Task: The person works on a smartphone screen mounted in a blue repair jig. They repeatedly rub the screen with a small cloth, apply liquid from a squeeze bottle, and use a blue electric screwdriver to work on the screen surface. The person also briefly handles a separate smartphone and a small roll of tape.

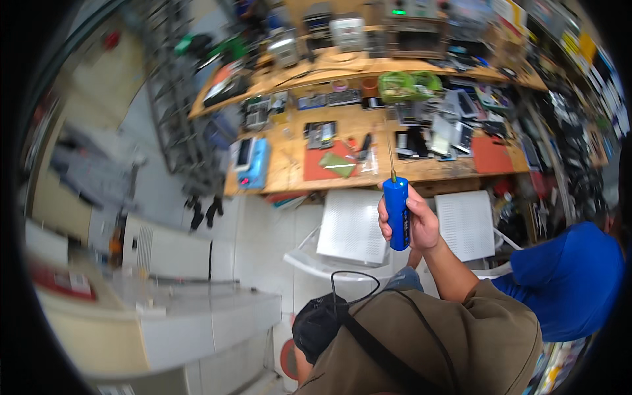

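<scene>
Upright in the right hand (413, 220) — a blue cylindrical plastic-bodied screwdriver (397, 214), raised in front of the cluttered wooden tabletop (289, 161).

Fingers and thumb are wrapped fully round the blue barrel, closed tight, so the tool stands nearly vertical with its thin metal bit and small brass-coloured collar pointing up and away from the body; the grip sits on the upper half of the barrel, which probably keeps the tip steady and easy to see. The handle is a plain, smooth tube, bright blue, with a darker strip down its side. The left hand is not in view — only the right forearm and the olive sleeve show. Below the tool stand two white perforated plastic chairs (352, 227), and a person in a blue shirt (569, 280) is at the right.
</scene>
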